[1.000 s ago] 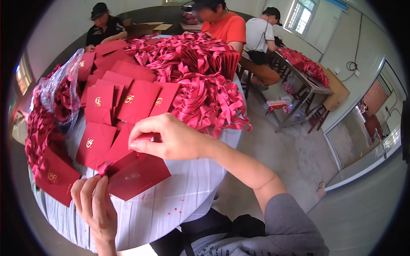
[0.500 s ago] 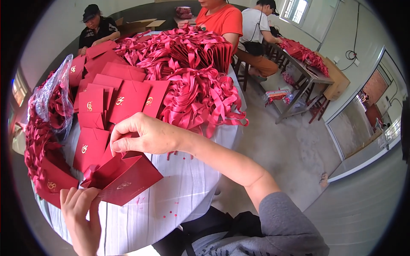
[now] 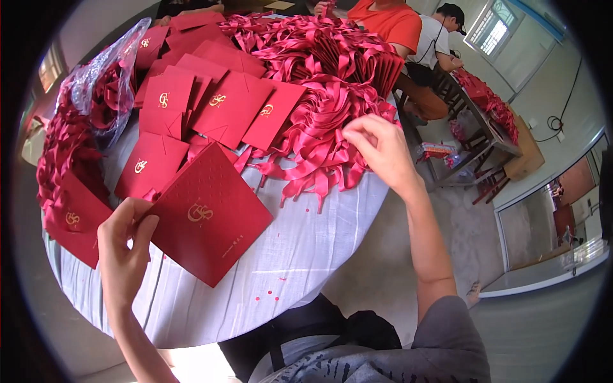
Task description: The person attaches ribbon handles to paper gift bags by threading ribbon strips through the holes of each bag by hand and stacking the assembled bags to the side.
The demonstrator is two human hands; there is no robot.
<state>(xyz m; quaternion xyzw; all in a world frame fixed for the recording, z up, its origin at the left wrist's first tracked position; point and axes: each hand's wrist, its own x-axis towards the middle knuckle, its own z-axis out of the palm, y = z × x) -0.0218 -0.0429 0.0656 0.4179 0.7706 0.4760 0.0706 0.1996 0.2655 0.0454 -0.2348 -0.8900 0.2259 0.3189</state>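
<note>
My left hand (image 3: pixel 122 249) grips a dark red paper gift bag (image 3: pixel 214 226) by one corner, thumb in front. The bag is pressed nearly flat, tilted, with a gold emblem on its face. Over at the heap of glossy red ribbons (image 3: pixel 303 127), my right hand (image 3: pixel 386 153) has thumb and forefinger pinched together on a ribbon (image 3: pixel 340 135). Several more red bags (image 3: pixel 233 112) lie overlapping beyond the held bag, some with slits in their faces. What lies behind the held bag is hidden.
Under everything is a round table with a white cloth (image 3: pixel 287 249), dotted with small red scraps. Clear plastic wrap (image 3: pixel 102 83) covers ribboned bags at left. A person in orange (image 3: pixel 386 22) sits across; another in white (image 3: pixel 431 41) works at a farther table (image 3: pixel 488 124).
My right hand has left the bag's opening and reached right to the ribbons. The bag has gone from gaping to nearly flat, its front turned up. My view has shifted.
</note>
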